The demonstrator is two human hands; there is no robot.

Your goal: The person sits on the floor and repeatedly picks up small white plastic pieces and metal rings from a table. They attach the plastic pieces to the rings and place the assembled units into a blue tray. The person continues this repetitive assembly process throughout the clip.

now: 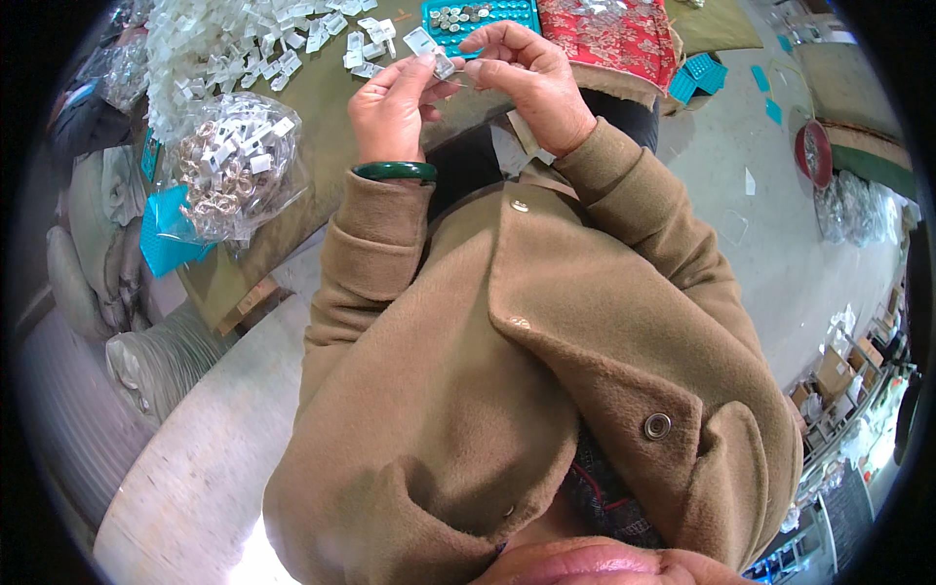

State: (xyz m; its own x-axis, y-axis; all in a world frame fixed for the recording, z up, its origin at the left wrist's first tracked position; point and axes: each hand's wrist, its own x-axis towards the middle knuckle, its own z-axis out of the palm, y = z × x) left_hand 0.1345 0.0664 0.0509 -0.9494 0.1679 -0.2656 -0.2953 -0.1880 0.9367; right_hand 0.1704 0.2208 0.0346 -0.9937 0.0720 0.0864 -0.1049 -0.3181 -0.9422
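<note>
Above the near edge of the table my two hands are close together. Between its thumb and fingers my left hand (390, 105) pinches a small whitish plastic piece (422, 43). Facing it, my right hand (534, 90) has thumb and fingers drawn together at the side of that piece. Something thin seems to show at its fingertips, too small to name. Right behind the hands stands a teal plastic basket (507, 14) with several small round silvery pieces (458, 18) in it. Loose plastic pieces (363, 47) like the held one lie just beyond my left hand.
A large heap of whitish plastic pieces (234, 49) covers the table's far left. Nearer stands a clear bag (239, 166) of white pieces and coppery items, beside a teal basket (166, 234). Red patterned cloth (614, 44) lies right; more teal baskets (697, 78) sit beyond it.
</note>
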